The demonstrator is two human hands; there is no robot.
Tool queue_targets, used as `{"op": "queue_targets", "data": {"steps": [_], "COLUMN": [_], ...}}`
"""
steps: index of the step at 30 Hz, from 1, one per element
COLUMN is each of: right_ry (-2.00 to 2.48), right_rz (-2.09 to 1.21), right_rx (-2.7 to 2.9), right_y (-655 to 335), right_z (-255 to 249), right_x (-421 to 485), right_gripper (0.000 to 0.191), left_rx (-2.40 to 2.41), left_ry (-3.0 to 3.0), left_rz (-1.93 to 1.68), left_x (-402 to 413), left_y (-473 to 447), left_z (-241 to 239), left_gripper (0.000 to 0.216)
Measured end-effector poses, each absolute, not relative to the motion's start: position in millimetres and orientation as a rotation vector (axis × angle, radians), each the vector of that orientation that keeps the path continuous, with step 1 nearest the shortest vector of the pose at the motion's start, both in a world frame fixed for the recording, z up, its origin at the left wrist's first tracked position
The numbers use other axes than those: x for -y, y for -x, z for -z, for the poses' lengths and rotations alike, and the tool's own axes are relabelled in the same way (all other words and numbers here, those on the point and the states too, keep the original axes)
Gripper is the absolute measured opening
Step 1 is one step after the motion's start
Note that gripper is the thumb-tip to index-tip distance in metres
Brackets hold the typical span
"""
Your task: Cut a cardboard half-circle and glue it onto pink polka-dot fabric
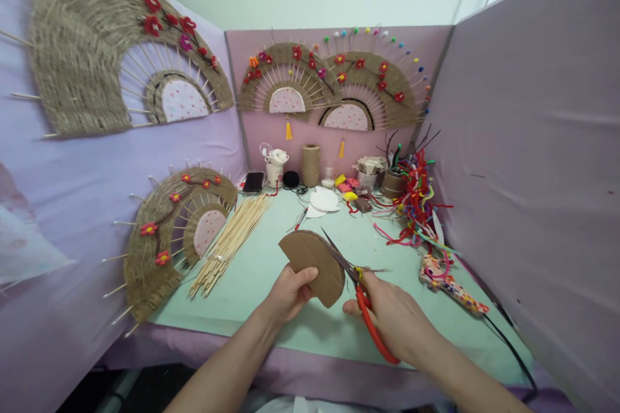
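My left hand (289, 293) grips a brown cardboard piece (317, 263) with a rounded outline, held above the pale green table (256, 290). My right hand (394, 313) is closed on red-handled scissors (361, 293). The scissor blades are parted and point up and left along the cardboard's right edge. Both hands hover near the table's front edge.
A bundle of bamboo sticks (231, 240) lies to the left beside a jute fan with red flowers (169, 232). White paper cutouts (322, 201), a twine spool (310, 164), a cup, clay pieces and a pile of pipe cleaners (414, 203) stand farther back. A glue gun (450, 284) lies on the right. Purple walls carry more fans.
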State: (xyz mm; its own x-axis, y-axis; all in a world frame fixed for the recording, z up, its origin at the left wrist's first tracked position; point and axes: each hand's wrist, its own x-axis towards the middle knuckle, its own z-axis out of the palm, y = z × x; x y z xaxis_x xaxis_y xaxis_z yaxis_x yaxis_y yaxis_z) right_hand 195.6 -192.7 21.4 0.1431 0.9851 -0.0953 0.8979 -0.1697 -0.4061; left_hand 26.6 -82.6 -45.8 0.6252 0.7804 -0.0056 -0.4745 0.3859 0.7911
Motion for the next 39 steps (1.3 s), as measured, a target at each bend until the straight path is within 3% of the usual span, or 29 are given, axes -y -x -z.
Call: {"op": "queue_targets", "data": {"steps": [13,21,27,39], "right_ry": [2.087,1.658,1.405,1.327], "right_rz": [-0.499,-0.908,-0.835,-0.79], "right_rx": [1.778,1.249,1.221,1.122], "right_y": [-206.5,-221.5,-196.6,-184.9], "right_z": [-12.7,10.6,5.3,4.9], "right_x": [188.3,147.8,121.4,102.8], "right_gripper": [0.02,0.035,0.037,0.041], "left_rx": [-0.425,-0.518,-0.484,-0.563], "left_ry": [-0.912,-0.865,-0.911,-0.987], "left_rz": [-0.788,-0.868,-0.876,-0.954], "left_x": [75.9,56.4,60.3,59.5], "left_y": [-21.4,-18.7,-21.4,-23.4], "left_z": [41.0,40.2,40.0,42.4], "left_gripper": [0.047,0.04,0.043,0.044]}}
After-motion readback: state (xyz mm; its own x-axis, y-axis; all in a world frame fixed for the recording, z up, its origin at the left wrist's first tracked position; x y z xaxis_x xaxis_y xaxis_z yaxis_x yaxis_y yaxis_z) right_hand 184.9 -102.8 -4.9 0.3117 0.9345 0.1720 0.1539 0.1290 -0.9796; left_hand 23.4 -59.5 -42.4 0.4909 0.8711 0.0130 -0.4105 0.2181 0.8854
